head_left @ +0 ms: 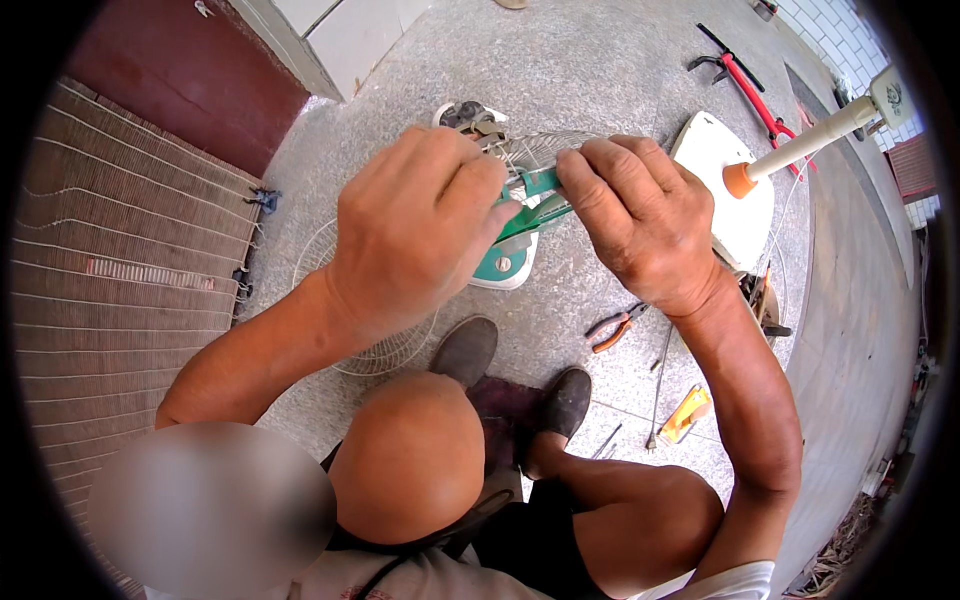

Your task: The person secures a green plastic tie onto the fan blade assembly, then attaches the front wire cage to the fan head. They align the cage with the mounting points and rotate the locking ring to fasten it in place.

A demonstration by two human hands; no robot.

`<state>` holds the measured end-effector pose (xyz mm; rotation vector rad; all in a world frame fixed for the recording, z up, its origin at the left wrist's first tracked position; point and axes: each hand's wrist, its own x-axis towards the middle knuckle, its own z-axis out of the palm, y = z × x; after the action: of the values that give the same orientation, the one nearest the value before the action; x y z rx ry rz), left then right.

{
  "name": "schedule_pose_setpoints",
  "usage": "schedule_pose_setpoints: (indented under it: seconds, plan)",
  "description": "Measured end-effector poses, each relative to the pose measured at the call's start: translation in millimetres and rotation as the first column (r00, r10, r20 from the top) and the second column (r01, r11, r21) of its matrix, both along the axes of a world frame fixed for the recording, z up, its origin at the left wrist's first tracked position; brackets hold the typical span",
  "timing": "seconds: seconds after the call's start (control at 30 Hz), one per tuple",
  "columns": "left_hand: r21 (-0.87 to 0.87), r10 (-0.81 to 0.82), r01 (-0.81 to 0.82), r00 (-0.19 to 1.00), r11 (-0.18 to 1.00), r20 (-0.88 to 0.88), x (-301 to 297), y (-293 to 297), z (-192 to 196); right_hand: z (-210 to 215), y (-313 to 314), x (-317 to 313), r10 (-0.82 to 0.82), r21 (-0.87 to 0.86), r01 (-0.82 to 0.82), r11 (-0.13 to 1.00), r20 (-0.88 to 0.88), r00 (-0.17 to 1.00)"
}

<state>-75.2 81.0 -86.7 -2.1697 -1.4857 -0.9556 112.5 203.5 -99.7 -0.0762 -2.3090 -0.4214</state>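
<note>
Speckled grey stone floor (600,60) fills the frame, a woven mat (120,250) at left and a white fan base (725,190) at upper right. At centre, the left hand (415,225) and right hand (640,215) each pinch a green fan part (520,215). Pliers (615,328) lie on open floor below.

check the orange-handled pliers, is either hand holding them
No, the orange-handled pliers lie on the floor below the right hand; both it and the left hand grip a green fan part.

A green-and-white fan part (520,235) is held up, tilted, above the floor.
</note>
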Motion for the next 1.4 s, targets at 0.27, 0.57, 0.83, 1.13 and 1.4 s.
schedule_pose_setpoints:
  seconds: [0.27,0.57,0.83,1.13,1.4]
  plan:
    - [-0.011,0.045,-0.045,0.999,0.999,-0.005,3,-3,1,-4,4,-3,-0.049,0.069,0.051,0.996,-0.027,0.998]
    - [-0.387,0.092,-0.042,0.99,0.921,0.11,-7,-4,25,16,1,-7,0.001,-0.122,0.014,0.992,0.126,0.992]
    - [-0.466,0.088,-0.03,0.991,0.884,0.103,-8,2,33,18,0,-2,0.005,-0.216,0.021,0.976,0.118,0.993]
    - [-0.535,0.014,0.063,0.99,0.842,0.139,-16,12,40,38,16,-4,0.193,-0.44,-0.106,0.892,0.159,0.968]
    - [-0.613,-0.012,0.125,0.982,0.78,0.186,-26,15,46,43,25,-11,0.25,-0.539,-0.119,0.834,0.176,0.952]
